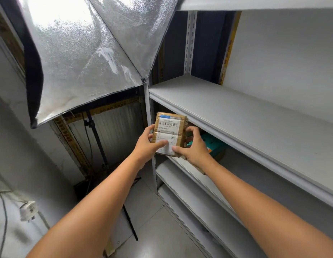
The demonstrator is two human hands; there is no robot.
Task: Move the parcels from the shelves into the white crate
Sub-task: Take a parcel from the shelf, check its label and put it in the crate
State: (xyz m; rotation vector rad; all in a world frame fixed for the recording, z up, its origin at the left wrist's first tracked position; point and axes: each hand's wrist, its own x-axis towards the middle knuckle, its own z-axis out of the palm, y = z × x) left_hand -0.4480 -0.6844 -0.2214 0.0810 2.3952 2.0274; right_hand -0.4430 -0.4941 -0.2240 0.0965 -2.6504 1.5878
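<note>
A small brown cardboard parcel (169, 131) with a white barcode label is held up at the left end of the grey shelf unit (227, 108). My left hand (149, 144) grips its left edge, thumb across the label. My right hand (193, 146) grips its right edge, thumb on the lower label. Behind my right hand, on the shelf below the grey board, sits a teal box (212, 141), partly hidden. The white crate is out of view.
A large silver softbox (83, 58) hangs at the upper left, close to the shelf's corner post (150, 127). Its black stand (98, 144) reaches the floor. Lower shelf boards (195, 200) run below my right arm. A power strip (28, 210) lies at the left.
</note>
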